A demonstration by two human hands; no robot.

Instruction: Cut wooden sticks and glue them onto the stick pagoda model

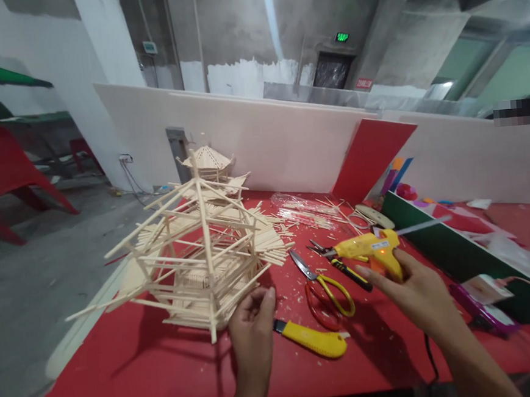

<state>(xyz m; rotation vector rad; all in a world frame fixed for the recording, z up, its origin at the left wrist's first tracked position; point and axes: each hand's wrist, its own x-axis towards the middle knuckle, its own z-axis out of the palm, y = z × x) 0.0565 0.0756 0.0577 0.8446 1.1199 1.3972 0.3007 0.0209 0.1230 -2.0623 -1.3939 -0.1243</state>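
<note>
A yellow hot glue gun (pixel 370 248) with a clear glue stick out of its back is gripped in my right hand (pixel 414 291), nozzle pointing left. My left hand (pixel 252 331) is closed, its fingers curled by the lower right corner of a wooden-stick pavilion model (pixel 207 246); what the fingers hold, if anything, is hidden. The model is an open frame with sloping roof ribs around a central peak. Between my hands lie a yellow utility knife (pixel 315 338) and scissors (pixel 322 286) with red and yellow handles. Pliers (pixel 348 272) rest behind, below the gun.
Another stick pavilion (pixel 209 163) stands behind. Loose sticks (pixel 307 213) and a plastic bag lie toward the back of the red table (pixel 169 377). A green board (pixel 452 251) borders the right side, a white partition (pixel 283 142) the back. A cord hangs below my right hand.
</note>
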